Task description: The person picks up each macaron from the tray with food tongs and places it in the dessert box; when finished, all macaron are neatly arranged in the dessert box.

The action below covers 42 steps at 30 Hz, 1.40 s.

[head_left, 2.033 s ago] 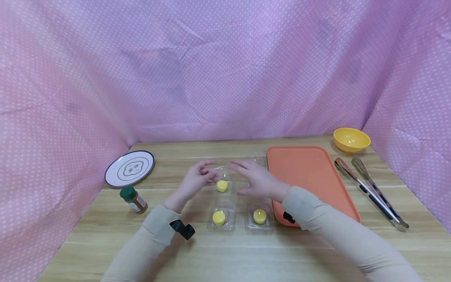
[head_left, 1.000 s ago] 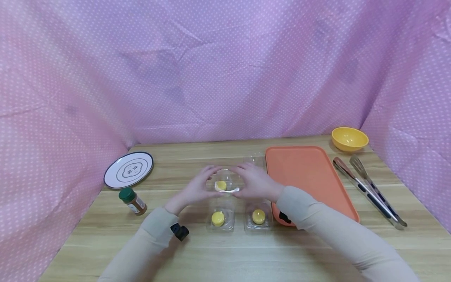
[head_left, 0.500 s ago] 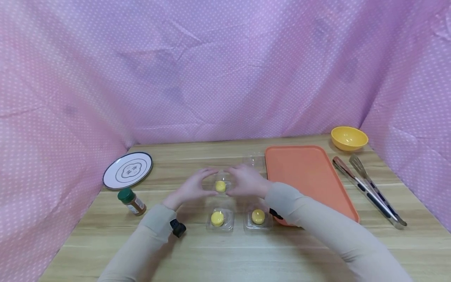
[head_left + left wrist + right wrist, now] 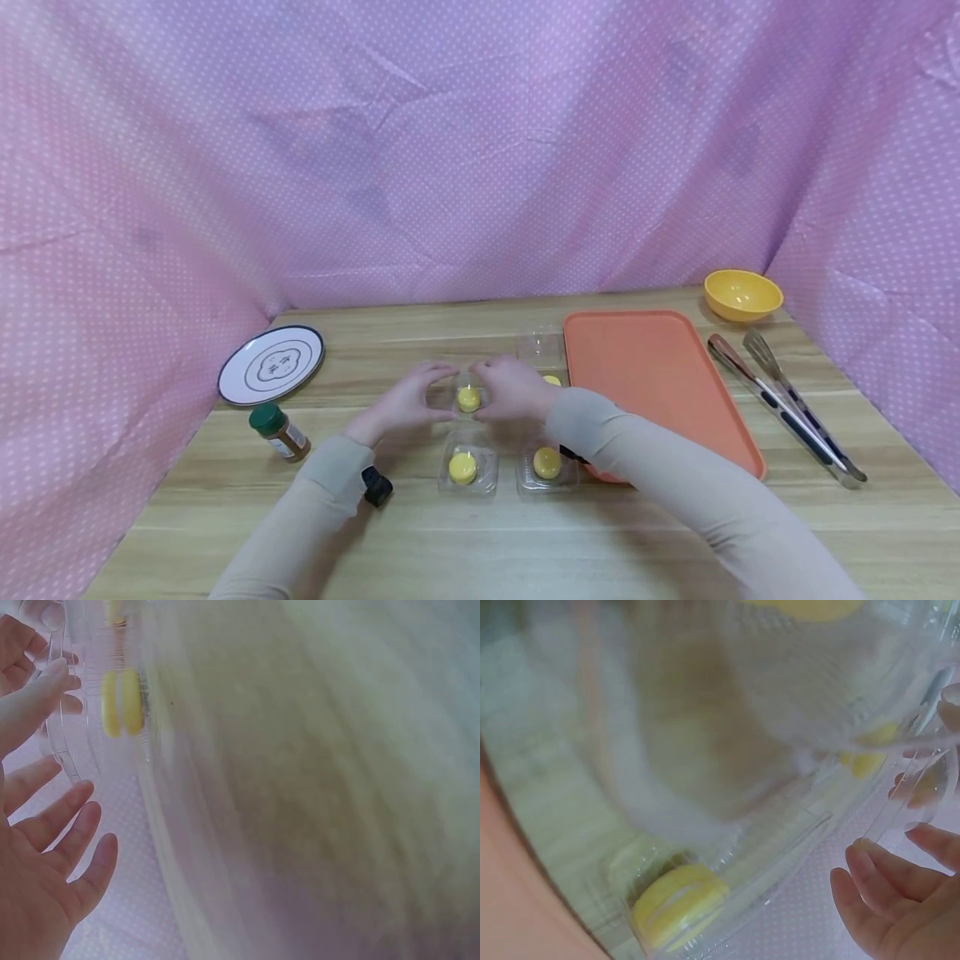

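In the head view, both hands meet over the rear left clear container, where a yellow macaron (image 4: 468, 399) shows between them. My left hand (image 4: 405, 400) pinches one side of a clear plastic lid (image 4: 60, 742) between thumb and index finger, the other fingers spread. From the opposite side, my right hand (image 4: 517, 390) pinches the same lid with thumb and fingertips. The lid hangs above the macaron in the left wrist view. Nearer me, two clear containers (image 4: 489, 485) each bear a yellow macaron (image 4: 462, 468). Another macaron (image 4: 551, 380) is partly hidden behind my right hand.
An orange tray (image 4: 652, 367) lies right of the containers, with tongs (image 4: 780, 408) and a yellow bowl (image 4: 742, 297) beyond. Behind the right hand stands clear plastic packaging (image 4: 540, 346). To the left are a white plate (image 4: 247, 375) and a green-capped spice jar (image 4: 281, 432).
The hands, earlier apart, have closed in with the clear lid between them over the rear left macaron. My right hand has shifted left, uncovering part of the rear right macaron.
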Available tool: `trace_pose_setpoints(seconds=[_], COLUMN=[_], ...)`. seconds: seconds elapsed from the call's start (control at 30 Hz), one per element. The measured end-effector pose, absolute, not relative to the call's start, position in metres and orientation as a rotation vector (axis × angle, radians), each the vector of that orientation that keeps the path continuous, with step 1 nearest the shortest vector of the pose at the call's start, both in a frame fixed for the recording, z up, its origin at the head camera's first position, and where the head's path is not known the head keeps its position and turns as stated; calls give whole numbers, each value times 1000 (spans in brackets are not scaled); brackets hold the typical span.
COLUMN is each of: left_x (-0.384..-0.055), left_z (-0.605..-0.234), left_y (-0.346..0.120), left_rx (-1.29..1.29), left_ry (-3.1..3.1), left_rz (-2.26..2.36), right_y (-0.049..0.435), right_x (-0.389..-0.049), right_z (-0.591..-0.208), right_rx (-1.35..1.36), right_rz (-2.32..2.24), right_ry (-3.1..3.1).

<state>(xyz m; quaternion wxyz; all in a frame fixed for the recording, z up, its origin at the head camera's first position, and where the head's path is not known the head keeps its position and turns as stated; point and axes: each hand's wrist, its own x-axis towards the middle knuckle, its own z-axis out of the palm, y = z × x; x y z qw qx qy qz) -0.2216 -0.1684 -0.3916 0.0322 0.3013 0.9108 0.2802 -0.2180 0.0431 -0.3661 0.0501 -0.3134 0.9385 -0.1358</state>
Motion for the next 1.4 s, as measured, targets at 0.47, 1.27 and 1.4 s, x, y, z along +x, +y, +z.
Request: trace_pose_setpoints(seconds=[0.47, 1.27, 1.4], left_x=[-226, -232, -233], left_z=[-399, -402, -402], left_y=[-168, -168, -169], left_rx=[858, 814, 784], left_ry=[2787, 2727, 2712], left_rz=[808, 839, 839], right_y=[46, 57, 57], right_x=[-216, -219, -219], right_z=[-378, -387, -388], right_rx=[-1001, -1110, -1108], right_rz=[-338, -236, -264], right_ry=[2857, 2817, 2822])
